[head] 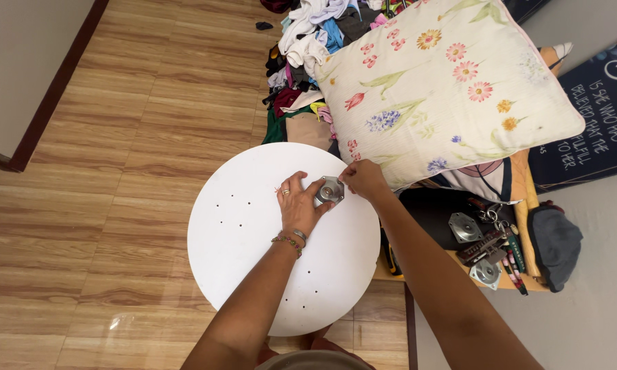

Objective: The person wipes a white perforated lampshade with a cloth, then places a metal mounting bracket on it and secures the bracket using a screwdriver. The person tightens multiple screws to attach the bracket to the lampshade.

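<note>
My left hand lies flat on the round white board, fingers spread loosely and steadying a small metal mounting plate that sits just beside them near the board's upper edge. My right hand comes in from the other side, its fingers pinched narrow at the plate's top corner, though I cannot quite tell whether they hold a screw or only the plate itself. Beyond lie two more metal plates on a wooden desk, a flowered pillow and a heap of clothes.
</note>
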